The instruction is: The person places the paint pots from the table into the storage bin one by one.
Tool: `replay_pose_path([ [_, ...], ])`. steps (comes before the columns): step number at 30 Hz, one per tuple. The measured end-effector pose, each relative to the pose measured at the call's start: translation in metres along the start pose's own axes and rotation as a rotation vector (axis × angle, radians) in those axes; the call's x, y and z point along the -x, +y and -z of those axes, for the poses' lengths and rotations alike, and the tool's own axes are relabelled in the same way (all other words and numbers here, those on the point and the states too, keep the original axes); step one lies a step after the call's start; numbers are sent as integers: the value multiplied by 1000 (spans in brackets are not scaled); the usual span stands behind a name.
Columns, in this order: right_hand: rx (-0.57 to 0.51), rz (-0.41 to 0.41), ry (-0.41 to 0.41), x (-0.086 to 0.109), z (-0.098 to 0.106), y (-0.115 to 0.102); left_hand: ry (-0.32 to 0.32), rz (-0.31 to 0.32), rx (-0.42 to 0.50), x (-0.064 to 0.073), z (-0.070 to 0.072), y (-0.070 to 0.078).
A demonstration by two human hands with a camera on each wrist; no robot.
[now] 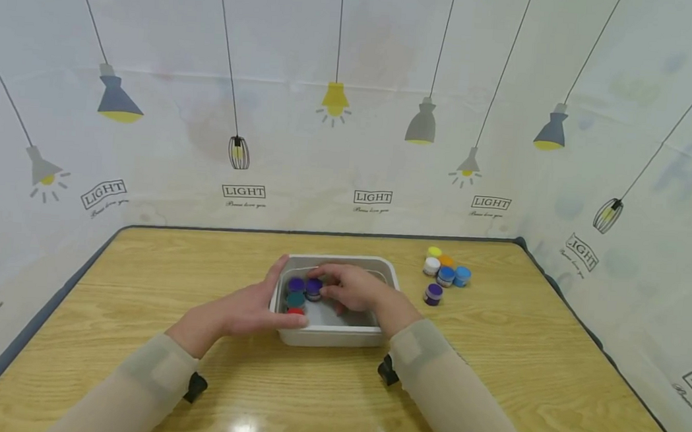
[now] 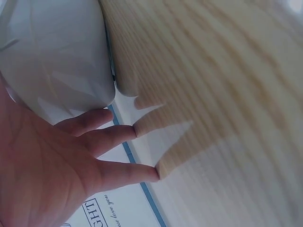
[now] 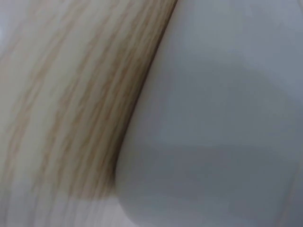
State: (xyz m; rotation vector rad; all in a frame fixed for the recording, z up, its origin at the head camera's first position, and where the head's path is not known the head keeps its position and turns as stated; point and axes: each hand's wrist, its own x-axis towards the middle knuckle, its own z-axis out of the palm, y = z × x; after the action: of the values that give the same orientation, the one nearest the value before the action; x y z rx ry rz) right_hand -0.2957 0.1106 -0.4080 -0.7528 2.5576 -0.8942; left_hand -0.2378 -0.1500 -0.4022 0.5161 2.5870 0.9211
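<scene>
Wood-grain tabletop (image 1: 311,399) bears a white bin (image 1: 331,338), the left hand (image 1: 242,311) resting spread-fingered against it, the right hand (image 1: 355,288) pinching a purple-lidded jar (image 1: 313,289) inside.

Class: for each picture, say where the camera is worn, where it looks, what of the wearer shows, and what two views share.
Head: worn on the head, facing forward and down at the tray; left hand, right hand and forearms show.
Left wrist: worn there, facing the tray's outer wall and table; the hand's spread fingers show.
Right wrist: worn there, facing the tray's outer wall and table; no body part shows.
Head and left wrist share the left hand, tray and table.
</scene>
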Motion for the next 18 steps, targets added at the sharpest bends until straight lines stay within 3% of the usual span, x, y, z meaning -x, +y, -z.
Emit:
replay_pose_path([
  [11,12,-2,-12,-2,3,-2,-7,3,14,1,2,-1],
  [18,-6,-14,47,2,15,-4,-8,-29,25,1,2,-1],
])
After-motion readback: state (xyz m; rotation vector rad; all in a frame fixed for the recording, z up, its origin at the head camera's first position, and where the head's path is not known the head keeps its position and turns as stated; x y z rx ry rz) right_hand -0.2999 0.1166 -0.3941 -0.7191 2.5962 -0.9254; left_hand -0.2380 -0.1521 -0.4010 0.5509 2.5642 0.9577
